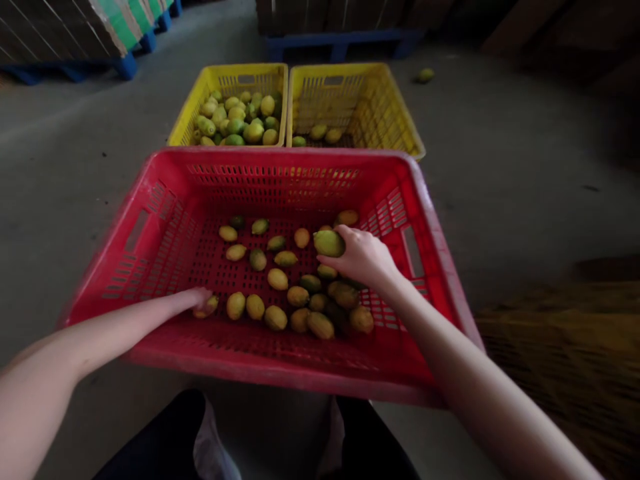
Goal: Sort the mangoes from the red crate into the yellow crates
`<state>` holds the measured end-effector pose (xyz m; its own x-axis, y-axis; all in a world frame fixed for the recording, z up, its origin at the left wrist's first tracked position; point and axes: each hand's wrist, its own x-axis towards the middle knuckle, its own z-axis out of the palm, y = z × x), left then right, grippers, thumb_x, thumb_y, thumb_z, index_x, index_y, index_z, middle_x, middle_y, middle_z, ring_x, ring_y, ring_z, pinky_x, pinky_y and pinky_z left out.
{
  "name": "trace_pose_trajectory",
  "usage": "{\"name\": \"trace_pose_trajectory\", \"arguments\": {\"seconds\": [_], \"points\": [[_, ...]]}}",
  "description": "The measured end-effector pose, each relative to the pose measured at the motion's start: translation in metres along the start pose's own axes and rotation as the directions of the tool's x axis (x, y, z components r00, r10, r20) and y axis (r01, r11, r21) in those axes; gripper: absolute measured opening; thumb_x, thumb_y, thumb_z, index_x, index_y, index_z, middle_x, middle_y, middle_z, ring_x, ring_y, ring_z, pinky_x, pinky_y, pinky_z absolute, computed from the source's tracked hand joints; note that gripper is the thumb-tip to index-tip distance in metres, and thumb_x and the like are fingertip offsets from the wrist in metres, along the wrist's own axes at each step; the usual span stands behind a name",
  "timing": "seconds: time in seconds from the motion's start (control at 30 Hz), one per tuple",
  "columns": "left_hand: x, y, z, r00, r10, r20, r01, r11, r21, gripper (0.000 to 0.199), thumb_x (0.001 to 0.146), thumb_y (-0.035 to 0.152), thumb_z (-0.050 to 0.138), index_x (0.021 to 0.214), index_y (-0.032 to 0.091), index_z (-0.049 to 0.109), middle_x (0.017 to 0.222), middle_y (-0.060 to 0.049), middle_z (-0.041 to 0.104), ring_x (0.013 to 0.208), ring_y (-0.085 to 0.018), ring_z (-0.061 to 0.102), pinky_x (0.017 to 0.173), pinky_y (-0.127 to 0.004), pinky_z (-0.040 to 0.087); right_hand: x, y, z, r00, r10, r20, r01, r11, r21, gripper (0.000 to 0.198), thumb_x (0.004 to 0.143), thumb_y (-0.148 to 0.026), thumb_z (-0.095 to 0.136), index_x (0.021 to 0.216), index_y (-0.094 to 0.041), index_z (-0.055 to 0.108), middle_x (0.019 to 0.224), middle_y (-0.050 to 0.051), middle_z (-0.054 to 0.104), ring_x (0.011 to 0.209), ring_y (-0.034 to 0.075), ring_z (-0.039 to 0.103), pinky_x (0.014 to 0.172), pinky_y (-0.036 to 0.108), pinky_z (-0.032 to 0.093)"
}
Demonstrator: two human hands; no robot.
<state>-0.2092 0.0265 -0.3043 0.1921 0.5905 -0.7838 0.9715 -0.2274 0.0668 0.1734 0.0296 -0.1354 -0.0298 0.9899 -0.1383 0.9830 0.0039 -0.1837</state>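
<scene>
- Reaching into the red crate, both hands are down among loose lemons scattered over its slatted bottom.
- Right hand: fingers curled round a green-yellow lemon, lifted a little above the others near the crate's right side. The fruit shows at the fingertips, the palm behind it.
- Left hand: low at the crate's near left, fingers folded over a small yellow lemon that lies on the bottom. Most of the hand is hidden by the forearm, so I cannot tell whether the grip is closed or only resting on the fruit.
- Loose lemons lie singly across the middle of the crate, and a tighter heap sits just below the right hand, near the right front. Colours run from green to dull yellow.
- The red crate stands on the grey floor, tilted slightly, its near rim just ahead of the person's knees.
- Behind it, touching its far rim, stand two yellow crates side by side. The left yellow crate holds a good pile of green and yellow lemons; the right yellow crate holds only a few at its near edge.
- One stray lemon lies on the floor beyond the right yellow crate.
- Blue pallets with stacked cartons stand along the back.
</scene>
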Motion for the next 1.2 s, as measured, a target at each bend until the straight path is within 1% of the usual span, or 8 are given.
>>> {"name": "trace_pose_trajectory", "arguments": {"seconds": [0.3, 0.47, 0.53, 0.6, 0.7, 0.8, 1.03, 1.2], "points": [[-0.016, 0.022, -0.009, 0.998, -0.056, 0.013, 0.057, 0.996, -0.070, 0.052, 0.061, 0.031, 0.068, 0.108, 0.010, 0.064, 0.111, -0.025, 0.067, 0.103, -0.040, 0.064, 0.087, -0.045, 0.048, -0.002, -0.001, 0.000, 1.000, -0.027, -0.002, 0.027, 0.998, 0.056, 0.039, 0.073, -0.047, 0.067, 0.100, -0.020, 0.060, 0.102, 0.008, 0.071, 0.085, 0.027, 0.068, 0.062, 0.030, 0.045], [-0.018, 0.049, -0.065, 0.981, 0.011, -0.194, -0.076, 0.941, -0.329, 0.055, 0.069, 0.045, 0.067, 0.115, 0.016, 0.061, 0.124, -0.017, 0.064, 0.118, -0.034, 0.058, 0.097, -0.040, 0.045, 0.000, 0.003, -0.001, 0.999, -0.005, -0.042, 0.011, 0.987, 0.160, 0.040, 0.072, -0.046, 0.069, 0.100, -0.019, 0.061, 0.100, 0.011, 0.071, 0.087, 0.028, 0.068, 0.066, 0.032, 0.048], [-0.027, 0.072, -0.098, 0.940, 0.001, -0.341, -0.233, 0.731, -0.641, 0.060, 0.065, 0.052, 0.073, 0.113, 0.018, 0.060, 0.123, -0.014, 0.064, 0.120, -0.034, 0.056, 0.097, -0.041, 0.046, 0.001, 0.004, -0.001, 0.998, 0.017, -0.063, 0.002, 0.958, 0.287, 0.043, 0.070, -0.045, 0.072, 0.101, -0.018, 0.062, 0.096, 0.010, 0.072, 0.087, 0.028, 0.068, 0.069, 0.032, 0.049], [-0.041, 0.099, -0.128, 0.941, 0.012, -0.338, -0.320, 0.356, -0.878, 0.062, 0.065, 0.055, 0.075, 0.114, 0.020, 0.057, 0.121, -0.012, 0.065, 0.111, -0.031, 0.062, 0.089, -0.041, 0.052, 0.002, 0.002, -0.001, 0.997, 0.045, -0.063, -0.010, 0.882, 0.471, 0.044, 0.068, -0.046, 0.074, 0.100, -0.018, 0.063, 0.089, 0.007, 0.072, 0.085, 0.025, 0.068, 0.070, 0.032, 0.050], [-0.060, 0.136, -0.155, 0.934, 0.171, -0.313, -0.290, -0.149, -0.946, 0.057, 0.072, 0.052, 0.073, 0.115, 0.020, 0.056, 0.115, -0.011, 0.066, 0.096, -0.024, 0.067, 0.083, -0.038, 0.055, 0.001, -0.004, -0.001, 0.998, 0.060, -0.007, -0.036, 0.684, 0.729, 0.047, 0.064, -0.046, 0.076, 0.099, -0.017, 0.064, 0.086, 0.005, 0.071, 0.083, 0.023, 0.067, 0.071, 0.031, 0.052], [-0.070, 0.156, -0.155, 0.912, 0.274, -0.304, -0.195, -0.361, -0.912, 0.047, 0.081, 0.047, 0.067, 0.115, 0.016, 0.058, 0.113, -0.013, 0.066, 0.097, -0.022, 0.067, 0.084, -0.034, 0.055, -0.002, -0.010, 0.001, 0.998, 0.033, 0.059, -0.067, 0.505, 0.861, 0.055, 0.064, -0.047, 0.076, 0.107, -0.016, 0.063, 0.095, 0.006, 0.071, 0.087, 0.022, 0.067, 0.074, 0.033, 0.054], [-0.081, 0.157, -0.132, 0.892, 0.210, -0.401, -0.366, -0.186, -0.912, 0.051, 0.074, 0.035, 0.076, 0.119, 0.022, 0.056, 0.123, -0.009, 0.060, 0.107, -0.025, 0.061, 0.086, -0.038, 0.054, -0.005, -0.013, 0.009, 1.000, -0.007, 0.030, -0.022, 0.521, 0.854, 0.053, 0.066, -0.050, 0.075, 0.106, -0.017, 0.064, 0.094, 0.006, 0.071, 0.086, 0.022, 0.065, 0.074, 0.034, 0.055], [-0.090, 0.160, -0.140, 0.727, 0.120, -0.676, -0.683, 0.029, -0.730, 0.050, 0.072, 0.035, 0.076, 0.116, 0.022, 0.056, 0.117, -0.005, 0.061, 0.111, -0.022, 0.057, 0.094, -0.034, 0.049, -0.009, -0.017, 0.007, 0.990, -0.077, -0.118, 0.141, 0.555, 0.820, 0.050, 0.065, -0.046, 0.078, 0.103, -0.018, 0.061, 0.091, 0.004, 0.069, 0.083, 0.021, 0.064, 0.077, 0.035, 0.054]]}}
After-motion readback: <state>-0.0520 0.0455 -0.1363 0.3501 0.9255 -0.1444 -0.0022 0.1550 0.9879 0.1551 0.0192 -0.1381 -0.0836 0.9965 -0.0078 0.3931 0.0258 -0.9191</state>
